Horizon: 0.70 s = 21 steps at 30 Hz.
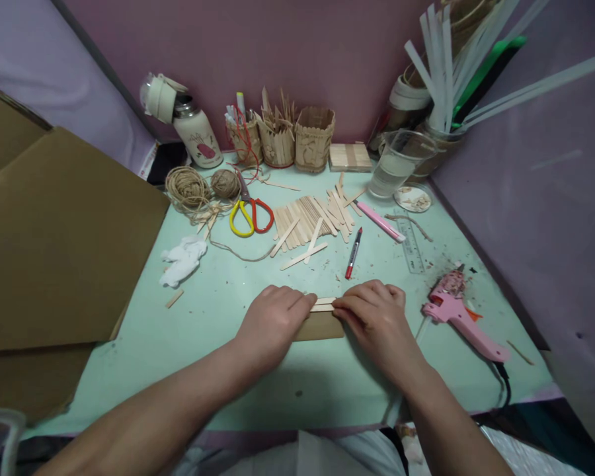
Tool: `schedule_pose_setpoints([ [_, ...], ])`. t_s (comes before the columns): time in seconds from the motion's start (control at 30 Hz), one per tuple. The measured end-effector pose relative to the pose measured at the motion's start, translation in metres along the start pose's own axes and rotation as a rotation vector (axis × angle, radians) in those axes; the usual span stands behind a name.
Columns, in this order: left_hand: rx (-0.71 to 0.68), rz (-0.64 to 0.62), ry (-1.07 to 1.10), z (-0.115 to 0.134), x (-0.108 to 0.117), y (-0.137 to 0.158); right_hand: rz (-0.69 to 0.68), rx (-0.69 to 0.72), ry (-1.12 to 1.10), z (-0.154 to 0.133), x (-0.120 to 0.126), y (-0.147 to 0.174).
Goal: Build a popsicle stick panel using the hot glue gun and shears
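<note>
Two pale popsicle sticks (323, 305) lie side by side along the far edge of a small brown cardboard piece (321, 327) on the table. Their left ends are under the closed fingers of my left hand (277, 320). The fingers of my right hand (377, 317) pinch the right ends. Both hands partly hide the sticks and the cardboard. Beyond them spreads a row of loose popsicle sticks (302, 221), several lying crossed on top. A red-tipped marker (354, 253) rests just past my right hand.
A pink hot glue gun (463, 317) lies right, its cord trailing over the front edge. Scissors (250, 215), twine (188, 190), a white cloth (183, 260), a pink cutter (381, 221) and a cup of water (391, 168) stand around. Large cardboard (69, 244) leans left.
</note>
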<state>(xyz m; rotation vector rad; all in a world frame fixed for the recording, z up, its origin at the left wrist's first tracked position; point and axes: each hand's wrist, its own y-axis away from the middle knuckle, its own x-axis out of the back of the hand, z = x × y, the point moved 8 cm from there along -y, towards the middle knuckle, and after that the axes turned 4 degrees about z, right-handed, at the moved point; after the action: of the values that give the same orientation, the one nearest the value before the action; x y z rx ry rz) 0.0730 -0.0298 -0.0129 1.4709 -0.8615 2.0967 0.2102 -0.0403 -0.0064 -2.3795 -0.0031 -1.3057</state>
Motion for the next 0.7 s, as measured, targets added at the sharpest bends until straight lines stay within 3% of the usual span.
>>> schedule_pose_setpoints([
  [0.5, 0.038, -0.042, 0.061, -0.003, 0.001, -0.003, 0.004, 0.008, -0.006, 0.001, -0.003, 0.001],
  [0.7, 0.208, -0.078, 0.193, -0.038, 0.022, 0.005, 0.011, 0.010, -0.030, 0.002, -0.003, 0.003],
])
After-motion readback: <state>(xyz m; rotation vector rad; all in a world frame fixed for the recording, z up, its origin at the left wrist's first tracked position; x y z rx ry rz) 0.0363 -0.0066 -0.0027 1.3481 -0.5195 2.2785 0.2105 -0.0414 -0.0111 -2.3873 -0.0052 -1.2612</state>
